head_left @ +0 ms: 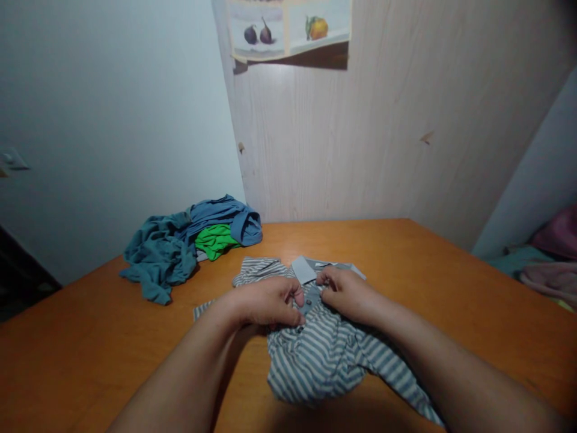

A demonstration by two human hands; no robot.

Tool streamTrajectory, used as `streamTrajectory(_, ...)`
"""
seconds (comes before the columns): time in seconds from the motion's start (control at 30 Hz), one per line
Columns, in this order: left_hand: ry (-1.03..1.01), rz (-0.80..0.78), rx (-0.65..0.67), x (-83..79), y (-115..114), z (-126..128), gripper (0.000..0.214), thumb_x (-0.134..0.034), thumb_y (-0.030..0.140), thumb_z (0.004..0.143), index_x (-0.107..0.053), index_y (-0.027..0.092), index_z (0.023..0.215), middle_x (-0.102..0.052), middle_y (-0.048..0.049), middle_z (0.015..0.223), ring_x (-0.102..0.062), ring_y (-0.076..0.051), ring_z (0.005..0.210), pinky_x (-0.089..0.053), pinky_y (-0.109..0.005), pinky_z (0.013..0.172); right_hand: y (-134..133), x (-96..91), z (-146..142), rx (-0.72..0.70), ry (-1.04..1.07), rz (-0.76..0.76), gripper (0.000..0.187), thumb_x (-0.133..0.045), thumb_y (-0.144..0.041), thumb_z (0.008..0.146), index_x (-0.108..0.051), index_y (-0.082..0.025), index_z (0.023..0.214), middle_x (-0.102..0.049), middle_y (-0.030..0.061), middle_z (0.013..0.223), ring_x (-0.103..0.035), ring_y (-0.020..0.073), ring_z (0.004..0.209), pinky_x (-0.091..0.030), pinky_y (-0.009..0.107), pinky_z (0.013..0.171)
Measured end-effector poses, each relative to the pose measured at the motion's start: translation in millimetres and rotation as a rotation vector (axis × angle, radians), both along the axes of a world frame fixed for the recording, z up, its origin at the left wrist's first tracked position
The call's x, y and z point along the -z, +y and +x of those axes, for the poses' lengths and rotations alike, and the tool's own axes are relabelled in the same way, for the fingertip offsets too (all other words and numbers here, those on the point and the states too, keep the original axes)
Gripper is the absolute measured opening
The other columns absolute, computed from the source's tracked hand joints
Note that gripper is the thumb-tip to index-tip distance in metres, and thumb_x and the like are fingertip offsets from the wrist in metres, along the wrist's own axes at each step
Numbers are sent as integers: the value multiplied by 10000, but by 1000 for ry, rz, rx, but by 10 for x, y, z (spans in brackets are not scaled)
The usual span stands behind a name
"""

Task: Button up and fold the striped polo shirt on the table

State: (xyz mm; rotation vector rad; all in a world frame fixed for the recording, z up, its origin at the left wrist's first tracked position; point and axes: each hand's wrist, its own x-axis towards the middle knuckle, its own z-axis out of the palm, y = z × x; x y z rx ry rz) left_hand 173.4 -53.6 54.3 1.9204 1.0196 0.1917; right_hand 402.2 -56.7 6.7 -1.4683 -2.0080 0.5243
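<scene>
**While both hands pinch at a shirt's placket**

Where the fingertips [298,296] meet, the left hand [265,304] pinches the grey button placket [311,299] of a striped shirt [320,355], thumb pressed against curled fingers. The right hand [347,294] grips the placket's other edge, fingers bent and closed together. The shirt lies crumpled on the orange table [428,270], directly before the person, grey collar [304,269] pointing away. Well apart, far left on the table: a pile of clothes [157,255], blue and teal, with a green garment [215,239] inside. Behind stands a pale wood panel [360,132].
</scene>
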Motion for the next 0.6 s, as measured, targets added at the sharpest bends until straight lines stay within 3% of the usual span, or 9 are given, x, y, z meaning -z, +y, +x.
streamTrajectory(0.13,-3,16,50,16,20,-10,203,-687,303,732,-629,220,907,-532,42,625,-472,-119,484,-339,-200,421,-67,-93,-10,-97,-74,7,169,-551,-142,760,-693,-212,817,-665,-3,727,-564,155,683,-310,248,577)
streamTrajectory(0.27,-12,-9,64,6,16,2,126,-541,327,842,-604,219,826,-487,37,578,-444,-119,432,-336,-207,396,-150,-187,-22,-166,-45,26,221,-530,-135,777,-711,-217,873,-682,0,772,-586,164,722,-352,251,618)
streamTrajectory(0.47,18,17,19,-2,-7,-13,257,-597,239,744,-603,238,1001,-532,42,641,-479,-125,453,-332,-200,384,-239,-237,-23,-307,-153,12,324,-628,-180,764,-743,-259,1057,-719,12,873,-603,183,764,-373,267,670)
streamTrajectory(0.6,104,78,76,-26,2,-19,334,-633,252,707,-611,234,1040,-540,49,663,-487,-128,509,-336,-204,417,-292,-283,-44,-289,-293,29,364,-628,-221,786,-739,-296,1124,-725,29,956,-617,207,840,-373,277,707)
